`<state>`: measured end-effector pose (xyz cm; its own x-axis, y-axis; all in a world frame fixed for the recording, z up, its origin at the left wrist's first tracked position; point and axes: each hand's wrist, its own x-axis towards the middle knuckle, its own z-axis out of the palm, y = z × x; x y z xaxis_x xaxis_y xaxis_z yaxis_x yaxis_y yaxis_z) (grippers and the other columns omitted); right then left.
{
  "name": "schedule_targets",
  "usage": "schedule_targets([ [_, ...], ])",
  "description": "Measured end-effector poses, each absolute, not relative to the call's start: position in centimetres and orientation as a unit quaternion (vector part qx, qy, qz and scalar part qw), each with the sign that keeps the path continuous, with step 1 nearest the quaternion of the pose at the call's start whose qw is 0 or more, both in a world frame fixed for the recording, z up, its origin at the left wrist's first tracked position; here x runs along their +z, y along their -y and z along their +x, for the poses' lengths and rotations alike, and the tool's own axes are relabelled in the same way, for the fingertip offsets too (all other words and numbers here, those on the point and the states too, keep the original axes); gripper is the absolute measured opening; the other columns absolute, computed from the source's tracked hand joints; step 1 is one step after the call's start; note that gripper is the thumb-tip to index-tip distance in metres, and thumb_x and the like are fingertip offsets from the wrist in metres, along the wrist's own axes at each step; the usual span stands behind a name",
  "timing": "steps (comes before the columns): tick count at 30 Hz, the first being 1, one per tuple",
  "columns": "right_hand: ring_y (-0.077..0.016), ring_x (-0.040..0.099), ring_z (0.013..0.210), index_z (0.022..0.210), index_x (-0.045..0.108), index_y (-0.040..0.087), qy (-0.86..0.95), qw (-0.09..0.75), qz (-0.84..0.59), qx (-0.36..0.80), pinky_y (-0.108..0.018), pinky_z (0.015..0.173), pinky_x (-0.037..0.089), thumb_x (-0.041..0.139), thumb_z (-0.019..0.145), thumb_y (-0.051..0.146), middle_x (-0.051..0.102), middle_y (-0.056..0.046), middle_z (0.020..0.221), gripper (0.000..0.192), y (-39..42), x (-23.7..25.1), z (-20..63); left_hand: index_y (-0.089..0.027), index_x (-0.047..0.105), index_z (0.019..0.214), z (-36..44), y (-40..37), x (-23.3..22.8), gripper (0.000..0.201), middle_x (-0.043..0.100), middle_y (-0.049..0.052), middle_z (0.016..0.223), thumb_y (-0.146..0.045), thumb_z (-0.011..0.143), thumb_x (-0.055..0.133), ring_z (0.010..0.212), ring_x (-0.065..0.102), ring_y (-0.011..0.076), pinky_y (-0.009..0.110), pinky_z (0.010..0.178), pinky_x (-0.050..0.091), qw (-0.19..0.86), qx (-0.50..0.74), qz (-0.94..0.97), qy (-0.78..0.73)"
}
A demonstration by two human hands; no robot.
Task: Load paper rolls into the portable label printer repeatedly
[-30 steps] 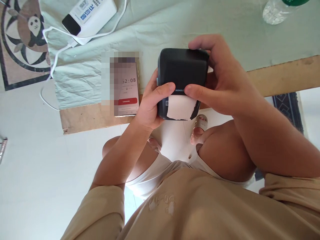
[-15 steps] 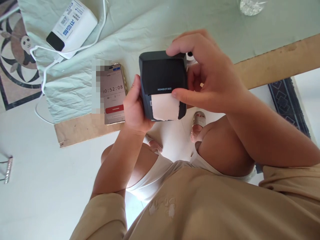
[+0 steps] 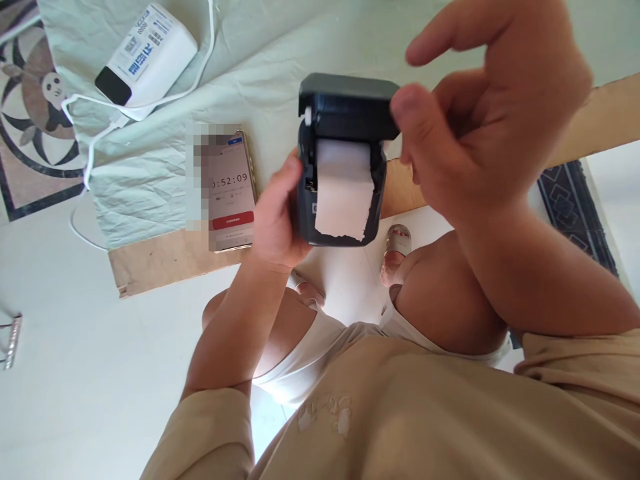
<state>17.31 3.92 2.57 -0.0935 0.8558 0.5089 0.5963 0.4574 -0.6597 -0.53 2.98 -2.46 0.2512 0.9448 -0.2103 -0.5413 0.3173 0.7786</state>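
Observation:
A black label printer (image 3: pixel 307 217) is held over the table's front edge, with my left hand (image 3: pixel 280 217) wrapped round its left side. Its lid (image 3: pixel 345 85) stands raised, laying bare the inner compartment. Out of that compartment a strip of white label paper (image 3: pixel 344 190) hangs down over the front, its lower edge torn. At the lid's right corner is my right hand (image 3: pixel 480 113), thumb and index finger spread apart with nothing between them. Its thumb tip overlaps the corner in view; whether it touches I cannot tell.
On the green cloth (image 3: pixel 260 47) lies a phone (image 3: pixel 233 200) showing a running timer, partly blurred out. Farther left are a white box-shaped device (image 3: pixel 155 57) with a black end and a white cable (image 3: pixel 207 60). A wooden edge (image 3: pixel 165 260) borders the table's front.
The printer's lid has swung up from closed, baring the inside and more paper. My right hand has moved off the lid, up and right, its fingers spreading. The printer has shifted slightly right.

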Motion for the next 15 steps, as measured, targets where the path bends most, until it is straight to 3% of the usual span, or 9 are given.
schedule_targets([
  [2, -0.0043, 0.061, 0.066, 0.097, 0.055, 0.021, 0.697, 0.496, -0.491, 0.163, -0.024, 0.055, 0.044, 0.051, 0.096, 0.031, 0.060, 0.001, 0.106, 0.012, -3.9, 2.6, 17.3, -0.018, 0.068, 0.102, -0.6, -2.8, -2.7, 0.028, 0.071, 0.010, 0.114, -0.039, 0.092, 0.052, 0.140, 0.047, 0.0294, 0.040, 0.107, 0.051, 0.724, 0.507, 0.304, -0.354],
  [4, -0.0074, 0.063, 0.070, 0.094, 0.056, 0.021, 0.718, 0.467, -0.499, 0.129, -0.025, 0.057, 0.044, 0.052, 0.094, 0.030, 0.062, 0.001, 0.101, 0.009, -4.1, 2.3, 17.3, -0.018, 0.067, 0.105, -0.7, -2.6, -2.9, 0.030, 0.071, 0.010, 0.113, -0.040, 0.092, 0.052, 0.140, 0.047, 0.0291, 0.041, 0.109, 0.049, 0.719, 0.511, 0.304, -0.359],
  [8, -0.0134, 0.059, 0.064, 0.093, 0.064, 0.025, 0.814, 0.232, -0.532, 0.036, -0.029, 0.058, 0.035, 0.058, 0.085, 0.032, 0.068, 0.002, 0.080, 0.012, -4.0, 2.0, 17.0, -0.021, 0.066, 0.101, -0.7, -2.6, -2.8, 0.023, 0.071, 0.009, 0.106, -0.038, 0.090, 0.055, 0.136, 0.051, 0.0303, 0.041, 0.107, 0.051, 0.710, 0.500, 0.337, -0.363],
  [11, -0.0194, 0.060, 0.069, 0.107, 0.064, 0.030, 0.819, 0.097, -0.565, 0.030, -0.030, 0.056, 0.027, 0.058, 0.083, 0.040, 0.065, 0.001, 0.069, 0.026, -3.6, 2.6, 16.7, -0.024, 0.064, 0.101, -0.5, -2.6, -2.5, 0.020, 0.070, 0.007, 0.097, -0.038, 0.089, 0.058, 0.128, 0.058, 0.0320, 0.040, 0.098, 0.055, 0.713, 0.490, 0.359, -0.350],
  [15, -0.0187, 0.060, 0.069, 0.116, 0.060, 0.031, 0.816, 0.081, -0.569, 0.054, -0.029, 0.058, 0.029, 0.055, 0.084, 0.043, 0.069, 0.002, 0.077, 0.034, -3.1, 3.1, 16.6, -0.024, 0.064, 0.107, -0.7, -2.6, -2.4, 0.021, 0.069, 0.005, 0.091, -0.034, 0.090, 0.058, 0.116, 0.065, 0.0295, 0.035, 0.087, 0.058, 0.725, 0.483, 0.356, -0.337],
])
